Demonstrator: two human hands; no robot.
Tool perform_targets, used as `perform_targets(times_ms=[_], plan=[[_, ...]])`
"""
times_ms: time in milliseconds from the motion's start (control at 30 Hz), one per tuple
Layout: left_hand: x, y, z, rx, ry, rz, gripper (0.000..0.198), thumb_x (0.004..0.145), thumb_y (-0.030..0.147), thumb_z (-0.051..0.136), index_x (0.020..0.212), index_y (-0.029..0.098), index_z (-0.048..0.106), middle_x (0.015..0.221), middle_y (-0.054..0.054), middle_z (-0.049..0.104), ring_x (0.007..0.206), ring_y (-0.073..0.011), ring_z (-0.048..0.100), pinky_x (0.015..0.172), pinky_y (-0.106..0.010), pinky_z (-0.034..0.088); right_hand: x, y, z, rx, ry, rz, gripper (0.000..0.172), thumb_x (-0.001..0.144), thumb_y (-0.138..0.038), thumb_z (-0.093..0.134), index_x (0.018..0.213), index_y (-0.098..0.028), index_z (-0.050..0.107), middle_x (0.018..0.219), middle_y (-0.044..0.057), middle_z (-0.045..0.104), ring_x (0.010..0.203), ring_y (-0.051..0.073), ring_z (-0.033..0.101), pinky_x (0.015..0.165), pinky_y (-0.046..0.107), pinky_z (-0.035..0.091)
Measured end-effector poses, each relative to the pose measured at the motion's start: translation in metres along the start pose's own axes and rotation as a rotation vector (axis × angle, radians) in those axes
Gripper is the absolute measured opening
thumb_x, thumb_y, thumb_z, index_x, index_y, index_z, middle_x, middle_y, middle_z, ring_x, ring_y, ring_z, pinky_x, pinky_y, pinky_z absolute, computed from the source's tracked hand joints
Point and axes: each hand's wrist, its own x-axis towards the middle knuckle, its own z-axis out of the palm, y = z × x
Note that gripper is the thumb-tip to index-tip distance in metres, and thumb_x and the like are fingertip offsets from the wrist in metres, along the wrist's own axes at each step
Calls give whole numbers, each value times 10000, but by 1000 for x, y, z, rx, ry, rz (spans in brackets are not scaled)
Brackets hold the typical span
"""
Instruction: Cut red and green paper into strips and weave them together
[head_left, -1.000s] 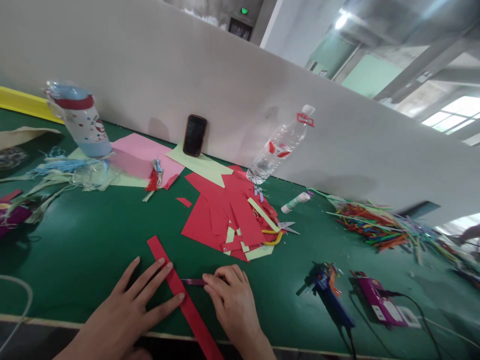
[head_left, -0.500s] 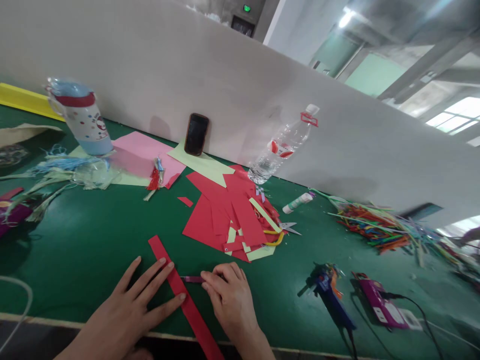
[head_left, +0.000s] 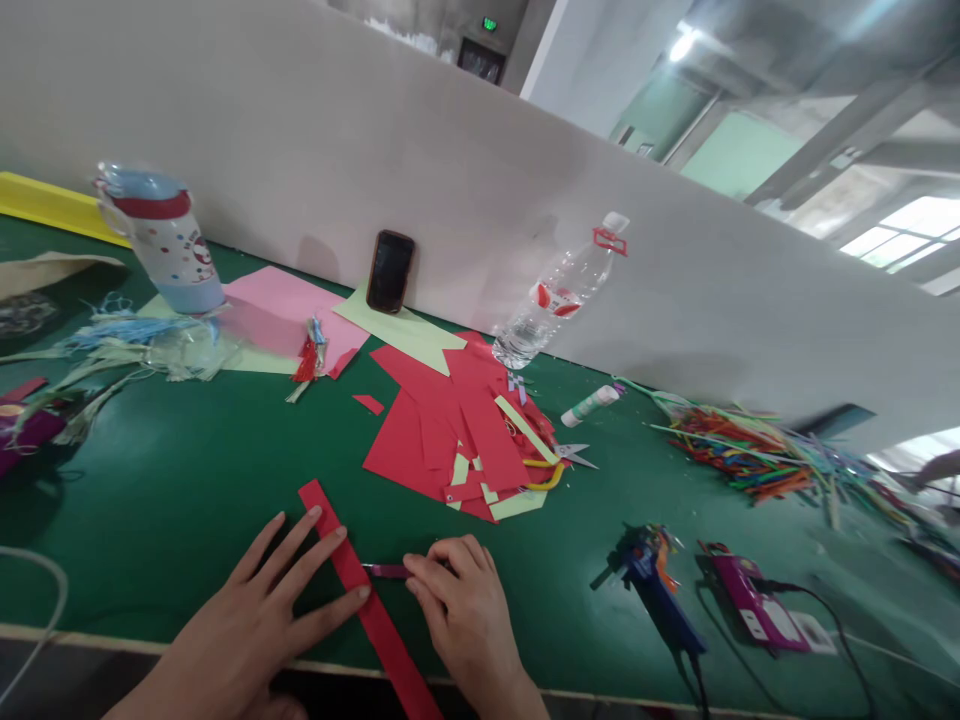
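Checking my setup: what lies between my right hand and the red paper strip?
The head view shows a purple pen-like tool there, pointing from your right hand toward the red paper strip.

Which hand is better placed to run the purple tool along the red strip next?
Probably the right hand: it holds the purple tool, tip by the red strip; the left hand rests on that strip.

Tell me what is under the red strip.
The red strip, touched by the left hand, lies on the green tabletop, which shows on both sides. Whatever is directly beneath the strip is covered and cannot be seen.
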Motion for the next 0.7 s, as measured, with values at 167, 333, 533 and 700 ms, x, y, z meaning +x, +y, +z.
perform_targets(times_ms=[167,333,533,700], plan=[[0,-2,7,13,37,21,1243,499,364,945,1465,584,194,1653,-105,-1,1485,-444,14,1123,-742,-28,1,-5,2,-26,19,-19,196,925,-181,625,1067,-293,700,883,25,631,822,206,556,710,327,400],[-1,-2,8,22,43,23,1265,484,381,952,1470,578,186,1654,-106,-7,1489,-442,17,1124,-747,-12,3,-4,2,-30,29,-12,194,923,-181,624,1056,-295,707,873,27,631,814,205,561,703,324,410],[0,-2,7,6,33,18,1234,497,418,946,1459,595,194,1648,-103,-2,1488,-433,6,1124,-743,-21,6,-5,2,-28,1,-2,192,916,-185,639,1054,-298,709,879,25,635,820,206,564,715,327,424],[1,0,1,-14,-6,-1,1209,518,403,944,1455,595,205,1639,-122,18,1482,-425,-3,1124,-739,-18,9,-6,4,-18,10,-8,203,907,-168,646,1052,-295,709,877,23,636,819,208,563,717,330,426]])
